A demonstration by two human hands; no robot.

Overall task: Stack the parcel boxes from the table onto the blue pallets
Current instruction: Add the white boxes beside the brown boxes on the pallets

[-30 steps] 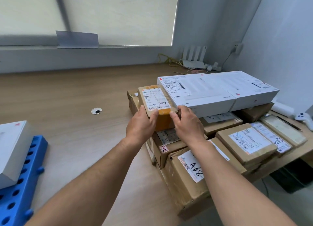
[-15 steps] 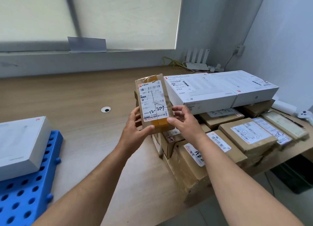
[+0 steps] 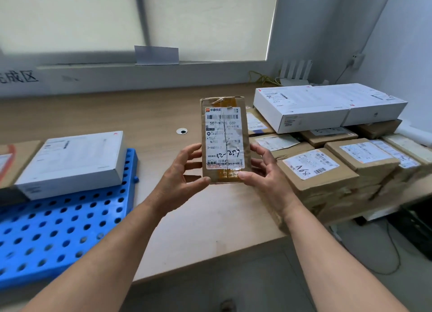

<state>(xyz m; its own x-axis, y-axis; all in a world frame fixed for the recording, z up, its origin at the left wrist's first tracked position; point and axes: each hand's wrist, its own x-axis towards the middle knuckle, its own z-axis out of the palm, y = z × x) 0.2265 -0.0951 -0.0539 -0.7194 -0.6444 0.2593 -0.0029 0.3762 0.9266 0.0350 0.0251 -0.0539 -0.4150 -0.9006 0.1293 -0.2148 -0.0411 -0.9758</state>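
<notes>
Both hands hold one small brown parcel (image 3: 224, 146) upright in mid-air above the middle of the bench (image 3: 210, 218), label face toward the camera, handwritten "12-25" near the bottom of the label. Left hand (image 3: 180, 176) grips the lower left edge, thumb on the front corner, fingers (image 3: 190, 153) curled loosely around the side. Right hand (image 3: 264, 171) grips the lower right edge the same way, thumb on the front, its fingers partly hidden behind the parcel. The parcel touches nothing but the hands. Blue pallet (image 3: 58, 230) lies on the bench at near left, with a flat white box (image 3: 72, 162) on its far part and the edge of a brown box (image 3: 14, 157) just left of that. To the right, a pile of brown parcels (image 3: 364, 164) covers the bench end, the near one marked A68 (image 3: 313, 169), and two white boxes (image 3: 301, 106) sit side by side on top at the far end. Round cable hole (image 3: 181, 131) in the bench, just left of the held parcel. White router (image 3: 295, 72) in the far right corner below the window.
</notes>
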